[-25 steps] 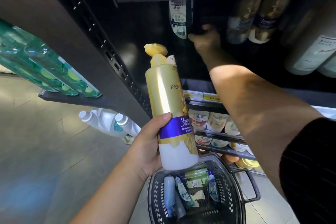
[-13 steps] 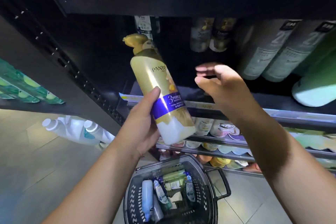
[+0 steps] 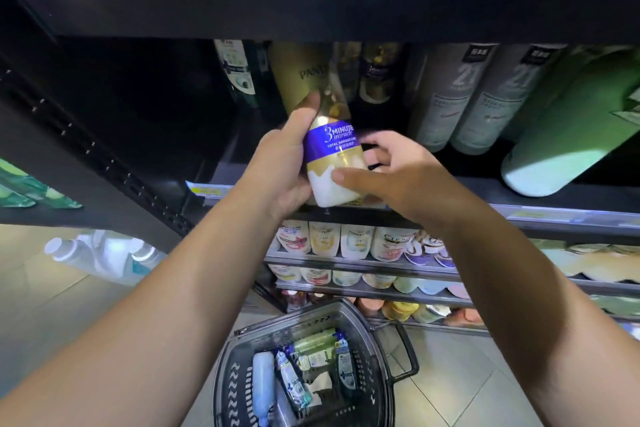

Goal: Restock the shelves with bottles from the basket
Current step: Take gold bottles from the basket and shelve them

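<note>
Placing step: left hand (image 3: 277,170) and right hand (image 3: 398,173) fingers are wrapping the gold bottle (image 3: 334,146), tilted at the shelf (image 3: 481,189) front edge. Next probably needs standing it upright, sliding back.

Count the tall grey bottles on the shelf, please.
2. One grey bottle stands right of the held gold bottle; the second grey bottle is beside it, next to the green bottle. More may hide behind them.

The bottle (image 3: 329,135) leans into the shelf (image 3: 519,194), left of upright bottles (image 3: 464,97); the basket (image 3: 377,388) sits on the floor below
</note>
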`<state>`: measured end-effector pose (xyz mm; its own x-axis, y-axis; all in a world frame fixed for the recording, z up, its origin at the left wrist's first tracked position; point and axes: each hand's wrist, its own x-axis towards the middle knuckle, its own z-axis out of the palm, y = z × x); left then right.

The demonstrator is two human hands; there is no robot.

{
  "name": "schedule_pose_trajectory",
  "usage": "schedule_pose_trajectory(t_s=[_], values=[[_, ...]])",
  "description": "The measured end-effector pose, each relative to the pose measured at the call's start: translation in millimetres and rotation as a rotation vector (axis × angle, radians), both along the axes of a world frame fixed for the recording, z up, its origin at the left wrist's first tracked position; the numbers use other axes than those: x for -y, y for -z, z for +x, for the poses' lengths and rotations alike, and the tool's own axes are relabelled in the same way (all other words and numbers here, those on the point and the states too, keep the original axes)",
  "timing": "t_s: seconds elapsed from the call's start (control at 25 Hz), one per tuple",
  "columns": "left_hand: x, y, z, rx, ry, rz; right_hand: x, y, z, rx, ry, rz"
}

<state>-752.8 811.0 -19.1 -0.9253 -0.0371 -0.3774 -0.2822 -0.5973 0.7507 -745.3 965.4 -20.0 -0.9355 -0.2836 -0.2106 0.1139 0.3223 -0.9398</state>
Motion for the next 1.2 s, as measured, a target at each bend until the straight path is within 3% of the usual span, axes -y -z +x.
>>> schedule_pose_trajectory(t_s=[0.24, 0.44, 0.52, 0.76, 0.88, 1.04, 1.12, 1.2], values=[[-17, -6, -27, -0.007, 0.033, -0.095, 1, 0, -16, -0.181, 0.13, 0.295], [-19, 5, -53, -0.113, 0.164, -0.548, 3, 9, -28, -0.138, 0.129, 0.533], [-22, 9, -58, -0.13, 0.16, -0.643, 4, 16, -34, -0.08, 0.14, 0.593], [-28, 30, -62, -0.238, 0.169, -0.715, 7, 35, -54, -0.219, 0.266, 0.564], [-26, 38, -62, -0.266, 0.159, -0.827, 8, 40, -63, -0.184, 0.298, 0.555], [-21, 43, -61, -0.193, 0.054, -0.782, 5, 43, -70, 0.037, 0.227, 0.704], [-21, 36, -59, -0.097, 0.005, -0.72, 5, 40, -66, 0.052, 0.223, 0.695], [-22, 26, -52, -0.037, 0.026, -0.566, 6, 41, -60, -0.055, 0.201, 0.692]])
